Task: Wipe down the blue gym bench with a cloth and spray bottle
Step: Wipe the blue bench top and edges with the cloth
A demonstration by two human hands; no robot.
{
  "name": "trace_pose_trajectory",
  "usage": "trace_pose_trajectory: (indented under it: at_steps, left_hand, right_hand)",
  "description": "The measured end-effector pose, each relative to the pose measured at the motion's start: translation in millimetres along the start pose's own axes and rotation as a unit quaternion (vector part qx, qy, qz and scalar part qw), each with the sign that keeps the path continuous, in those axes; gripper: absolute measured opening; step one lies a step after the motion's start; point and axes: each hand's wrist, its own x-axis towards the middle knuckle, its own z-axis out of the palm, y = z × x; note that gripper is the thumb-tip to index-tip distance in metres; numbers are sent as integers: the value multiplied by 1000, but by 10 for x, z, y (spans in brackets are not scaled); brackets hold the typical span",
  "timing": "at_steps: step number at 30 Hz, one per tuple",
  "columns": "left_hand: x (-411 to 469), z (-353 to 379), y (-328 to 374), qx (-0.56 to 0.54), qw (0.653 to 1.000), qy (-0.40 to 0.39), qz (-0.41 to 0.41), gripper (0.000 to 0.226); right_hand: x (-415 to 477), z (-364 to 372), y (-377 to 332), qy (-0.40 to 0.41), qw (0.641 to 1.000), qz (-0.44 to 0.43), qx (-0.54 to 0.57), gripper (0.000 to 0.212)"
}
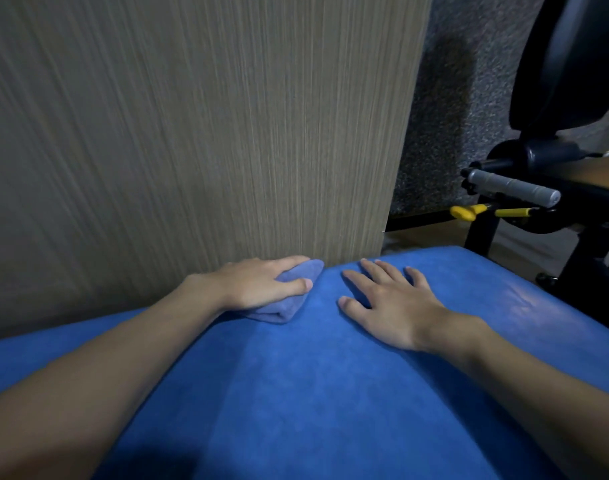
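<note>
The blue gym bench fills the lower half of the view. My left hand grips a folded lavender-blue cloth and holds it down on the bench's far edge, close to the wall. My right hand lies flat on the bench pad just to the right of the cloth, fingers spread and straight. No spray bottle is in view.
A wood-grain wall panel stands directly behind the bench. At the right is a black exercise machine with a grey handle bar and a yellow adjustment lever. Dark speckled flooring lies beyond.
</note>
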Motion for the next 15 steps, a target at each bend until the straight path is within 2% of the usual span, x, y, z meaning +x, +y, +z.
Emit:
trace_pose_trajectory:
  at_steps: [6, 10, 12, 15]
  left_hand:
    - [-425, -43, -488, -16, 1000, 2, -10, 46]
    - [-297, -23, -283, -10, 1000, 20, -17, 44]
    - [-258, 2, -204, -9, 999, 42, -13, 40]
    - [-359, -27, -374, -18, 1000, 22, -9, 33]
  right_hand:
    - [6, -58, -79, -17, 999, 26, -21, 61]
    - [26, -64, -510, 27, 999, -10, 25, 50]
    - [18, 25, -719, 22, 999, -27, 34, 53]
    - [30, 65, -761, 7, 1000, 0, 11, 55]
